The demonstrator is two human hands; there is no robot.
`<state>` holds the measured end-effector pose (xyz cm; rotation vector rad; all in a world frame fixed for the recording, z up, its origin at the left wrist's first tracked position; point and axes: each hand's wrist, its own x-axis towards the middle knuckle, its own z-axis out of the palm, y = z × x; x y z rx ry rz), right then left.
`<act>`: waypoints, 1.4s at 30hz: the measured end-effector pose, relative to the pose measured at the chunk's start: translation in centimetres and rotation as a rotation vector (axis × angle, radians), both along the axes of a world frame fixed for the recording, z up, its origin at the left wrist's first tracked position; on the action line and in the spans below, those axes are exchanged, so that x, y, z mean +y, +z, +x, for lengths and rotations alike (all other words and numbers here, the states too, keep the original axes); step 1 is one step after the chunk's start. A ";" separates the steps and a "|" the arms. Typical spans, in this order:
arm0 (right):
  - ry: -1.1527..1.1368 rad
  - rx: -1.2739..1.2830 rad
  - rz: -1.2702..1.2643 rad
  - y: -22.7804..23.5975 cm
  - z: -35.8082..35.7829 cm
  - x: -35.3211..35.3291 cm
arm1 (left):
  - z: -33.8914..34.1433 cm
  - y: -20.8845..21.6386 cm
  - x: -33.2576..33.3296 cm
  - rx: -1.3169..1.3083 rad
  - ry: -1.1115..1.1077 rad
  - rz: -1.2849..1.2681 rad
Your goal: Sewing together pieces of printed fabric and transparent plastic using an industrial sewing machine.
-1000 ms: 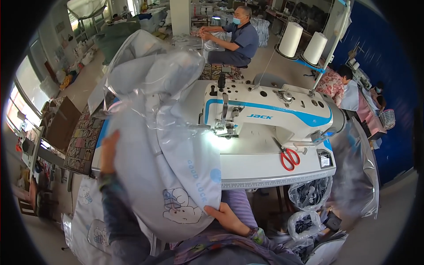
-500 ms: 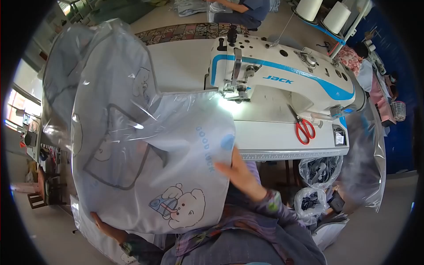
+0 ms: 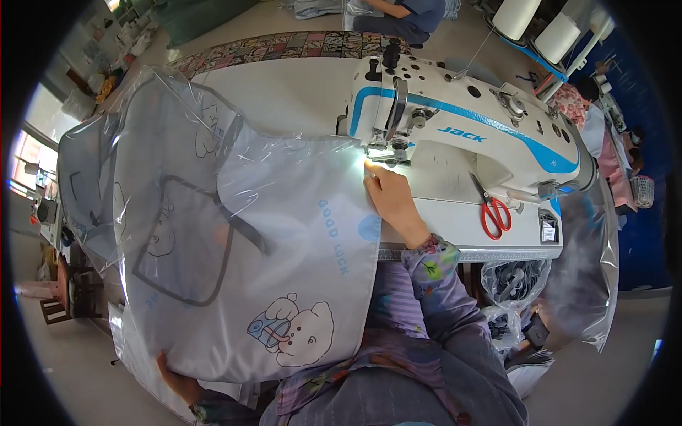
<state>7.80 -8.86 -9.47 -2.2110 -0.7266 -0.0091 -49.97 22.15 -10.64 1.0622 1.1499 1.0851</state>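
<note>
A large piece of pale grey printed fabric (image 3: 298,213) with a glossy, plastic-like surface hangs over the left and front of the sewing table. It carries a cartoon bear, blue lettering and a dark strip. Its upper right corner lies at the lit needle area of a white and blue sewing machine (image 3: 462,121). There my right hand (image 3: 394,202) pinches the fabric's edge, fingertips close to the presser foot. Down at the lower left edge, my left hand (image 3: 177,380) grips the fabric; some of its fingers are hidden beneath.
Red-handled scissors (image 3: 495,216) lie on the white table (image 3: 284,92), right of my right hand. Thread cones (image 3: 515,18) stand at the back right. Plastic bags of dark pieces (image 3: 515,280) hang below the table's right front edge. Another person (image 3: 398,21) sits beyond the table.
My right hand has moved up from the fabric's right edge to the needle area, and its fingers have closed. The bunched fabric at the far left has sunk lower. My left hand stays at the lower edge.
</note>
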 end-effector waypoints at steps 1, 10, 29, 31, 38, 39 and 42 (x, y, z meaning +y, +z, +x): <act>-0.014 -0.011 0.021 -0.2 0.1 0.0 | 0.4 -0.1 0.1 -0.002 -0.001 -0.006; 0.019 0.332 0.089 2.4 -1.1 -0.2 | 5.9 3.5 -0.3 -0.248 0.046 -0.144; 0.092 0.382 0.114 2.2 -0.4 -0.9 | 10.0 2.8 -0.9 -0.004 -0.264 -0.090; 0.077 0.507 0.163 2.3 -0.5 -0.8 | 11.1 2.9 -1.3 0.064 -0.267 -0.056; 0.052 0.556 0.207 2.5 -0.8 -0.8 | 13.1 2.9 -2.7 0.156 -0.393 -0.174; 0.052 0.526 0.182 2.5 -0.8 -0.9 | 12.9 2.8 -2.8 0.157 -0.395 -0.174; 0.042 0.492 0.152 2.5 -0.8 -1.0 | 12.8 2.5 -2.8 0.113 -0.550 -0.161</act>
